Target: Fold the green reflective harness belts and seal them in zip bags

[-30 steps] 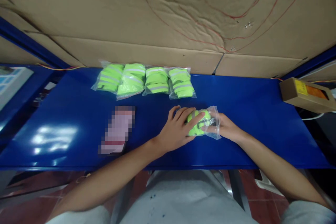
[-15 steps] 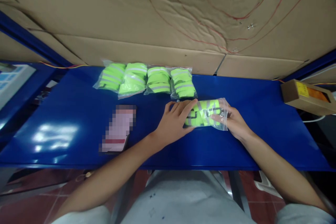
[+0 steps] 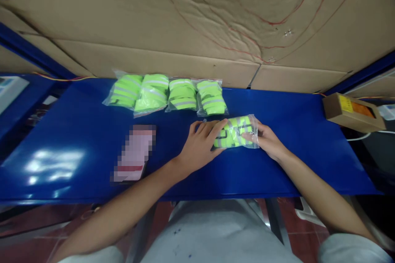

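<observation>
Between my hands is a clear plastic bag of neon yellow-green reflective straps (image 3: 236, 131) with grey bands and black buckle-like parts. My left hand (image 3: 202, 141) is closed round the bag's left end, its fingers over the top edge and its thumb along the lower edge. My right hand (image 3: 269, 140) pinches the right end, where the loose clear plastic sits; the thumb lies on the near face and the other fingers are mostly hidden behind the bag. The bag is held low over the blue table (image 3: 265, 176).
Several similar bags of neon straps (image 3: 182, 94) lie in a row along the cardboard wall (image 3: 138, 20). Left of my left hand lies a phone (image 3: 135, 152) with a blurred screen. A brown cardboard box (image 3: 352, 113) with a yellow label stands at the right end.
The whole view has shifted slightly to the right. Both hands keep hold of the bag in about the same place; its loose right end looks a little flatter.
</observation>
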Motion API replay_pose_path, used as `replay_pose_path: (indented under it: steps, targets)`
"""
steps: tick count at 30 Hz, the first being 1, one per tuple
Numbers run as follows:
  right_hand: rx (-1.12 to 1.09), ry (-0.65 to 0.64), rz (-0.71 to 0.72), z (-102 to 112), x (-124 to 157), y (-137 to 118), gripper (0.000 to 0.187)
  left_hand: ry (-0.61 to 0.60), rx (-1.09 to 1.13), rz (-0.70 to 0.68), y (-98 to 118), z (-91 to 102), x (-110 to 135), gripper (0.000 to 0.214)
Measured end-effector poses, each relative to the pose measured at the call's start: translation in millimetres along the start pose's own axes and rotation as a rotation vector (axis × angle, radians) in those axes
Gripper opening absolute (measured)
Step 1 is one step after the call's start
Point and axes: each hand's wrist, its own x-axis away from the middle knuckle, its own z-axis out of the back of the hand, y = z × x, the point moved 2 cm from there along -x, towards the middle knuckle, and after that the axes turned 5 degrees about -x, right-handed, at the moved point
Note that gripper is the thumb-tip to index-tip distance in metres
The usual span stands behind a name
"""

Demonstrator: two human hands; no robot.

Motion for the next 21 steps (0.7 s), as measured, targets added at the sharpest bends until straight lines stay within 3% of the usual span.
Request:
replay_pose_path:
  steps: [8, 21]
  targets:
    - [0.017, -0.126, 0.084, -6, -5, -8, 0.050, 0.105, 0.040, -0.034, -7, -0.7, 0, 0.071]
    - [-0.038, -0.116, 0.096, -3, -12, -2, 0.043, 0.171, -0.005, -0.084, -12, -7.5, 0, 0.059]
